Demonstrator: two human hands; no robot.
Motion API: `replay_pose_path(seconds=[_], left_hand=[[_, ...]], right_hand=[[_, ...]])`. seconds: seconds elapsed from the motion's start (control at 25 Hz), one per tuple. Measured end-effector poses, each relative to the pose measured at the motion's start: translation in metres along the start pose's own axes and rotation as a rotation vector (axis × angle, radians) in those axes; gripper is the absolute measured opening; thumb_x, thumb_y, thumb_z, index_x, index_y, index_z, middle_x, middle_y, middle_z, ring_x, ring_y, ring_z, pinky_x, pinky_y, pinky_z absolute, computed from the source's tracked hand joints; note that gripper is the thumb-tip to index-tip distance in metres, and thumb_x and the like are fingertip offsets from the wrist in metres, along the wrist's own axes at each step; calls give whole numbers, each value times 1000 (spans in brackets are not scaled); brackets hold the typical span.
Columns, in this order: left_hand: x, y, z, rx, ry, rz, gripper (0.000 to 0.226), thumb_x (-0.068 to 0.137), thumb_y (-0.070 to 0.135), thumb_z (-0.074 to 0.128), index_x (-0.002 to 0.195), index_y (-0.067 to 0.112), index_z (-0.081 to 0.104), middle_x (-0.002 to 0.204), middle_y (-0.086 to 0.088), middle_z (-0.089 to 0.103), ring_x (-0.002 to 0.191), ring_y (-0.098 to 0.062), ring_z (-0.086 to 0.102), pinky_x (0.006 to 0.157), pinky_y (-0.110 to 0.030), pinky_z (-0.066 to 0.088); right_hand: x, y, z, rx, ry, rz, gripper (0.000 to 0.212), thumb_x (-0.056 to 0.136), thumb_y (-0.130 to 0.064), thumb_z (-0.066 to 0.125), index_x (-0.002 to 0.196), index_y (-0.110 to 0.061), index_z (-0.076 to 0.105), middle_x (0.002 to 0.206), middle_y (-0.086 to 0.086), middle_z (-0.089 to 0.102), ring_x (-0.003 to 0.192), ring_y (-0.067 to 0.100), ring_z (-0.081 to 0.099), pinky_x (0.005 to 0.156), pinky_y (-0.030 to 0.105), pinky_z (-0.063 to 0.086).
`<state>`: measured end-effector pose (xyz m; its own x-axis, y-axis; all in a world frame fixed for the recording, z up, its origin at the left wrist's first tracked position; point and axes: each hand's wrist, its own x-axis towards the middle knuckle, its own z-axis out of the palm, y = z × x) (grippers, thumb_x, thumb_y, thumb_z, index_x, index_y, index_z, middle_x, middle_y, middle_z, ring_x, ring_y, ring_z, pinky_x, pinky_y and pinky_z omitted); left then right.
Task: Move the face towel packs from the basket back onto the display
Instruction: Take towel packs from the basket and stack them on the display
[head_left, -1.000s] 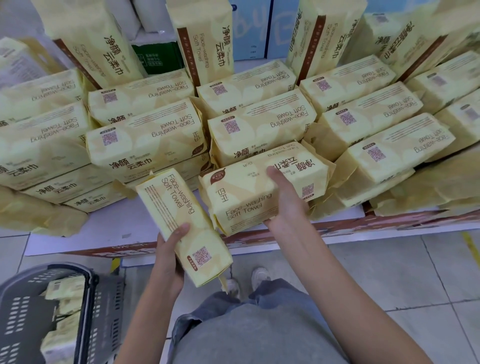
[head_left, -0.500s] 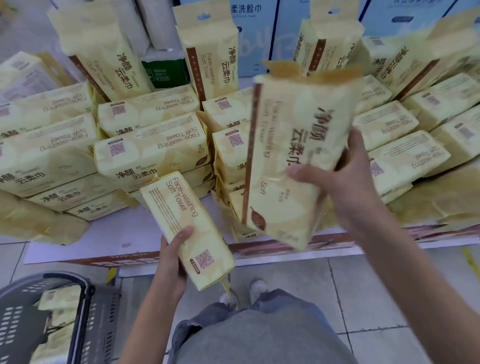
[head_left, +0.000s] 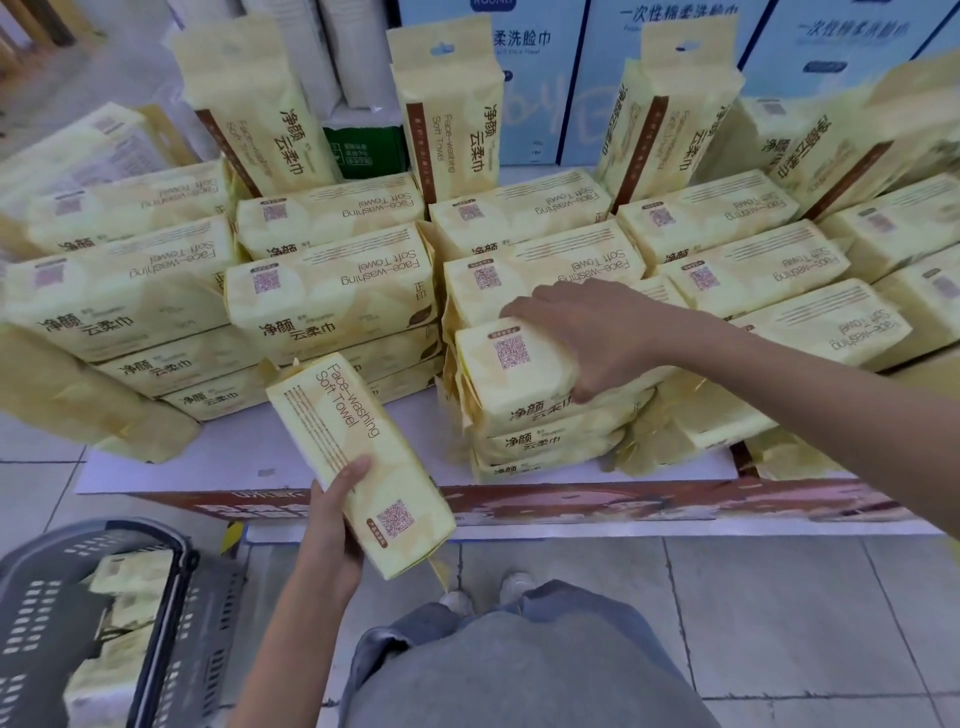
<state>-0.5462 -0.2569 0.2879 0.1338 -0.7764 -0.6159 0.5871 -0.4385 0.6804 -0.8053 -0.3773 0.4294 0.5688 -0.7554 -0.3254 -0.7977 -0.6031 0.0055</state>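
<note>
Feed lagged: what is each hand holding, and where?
Left hand grips a loose towel pack by its lower left edge, thumb on the face. Right hand grips the front stack's top pack at its right end.

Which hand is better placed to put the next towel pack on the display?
Left. The left hand already grips a face towel pack near the display; the right hand grips the stack's top pack.
</note>
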Motion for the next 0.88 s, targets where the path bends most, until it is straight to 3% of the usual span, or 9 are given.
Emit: replay_pose_path(seconds=[0.12,0.28,0.48,0.6,0.88], left_hand=[[-5,-3,-1,-7,5,18,68,68,20,69,133,19,49,127,-10,61,112,-31,58,98,-54,43],[-10,-7,1,-11,35,31,61,71,19,64,130,19,51,120,-8,63,102,-28,61,94,-52,46],[-13,-12,8,-24,45,45,57,77,16,61,133,17,49,126,-9,61,104,-27,60,94,-51,46],[-16,-15,14,-31,40,52,51,82,14,59,132,18,49,120,-6,64,99,-23,63,85,-45,53],[-21,-24,29,-49,52,76,58,77,16,61,133,16,49,114,-5,66,95,-23,64,78,-40,56]], right_hand=[[9,11,15,-69,-2,-25,102,59,-37,79,141,-24,22,123,4,44,110,22,45,80,31,35],[9,22,26,-16,25,-53,105,60,-39,80,144,-23,19,127,5,41,115,22,42,91,35,38],[-3,32,42,120,195,-76,101,61,-36,80,145,-22,27,127,6,44,116,22,42,92,34,34],[-8,34,51,203,290,-90,96,60,-33,82,143,-18,34,126,8,49,116,26,45,91,33,33],[-20,30,60,86,361,-8,106,61,-60,73,147,-25,23,144,5,38,135,27,28,114,42,18]])
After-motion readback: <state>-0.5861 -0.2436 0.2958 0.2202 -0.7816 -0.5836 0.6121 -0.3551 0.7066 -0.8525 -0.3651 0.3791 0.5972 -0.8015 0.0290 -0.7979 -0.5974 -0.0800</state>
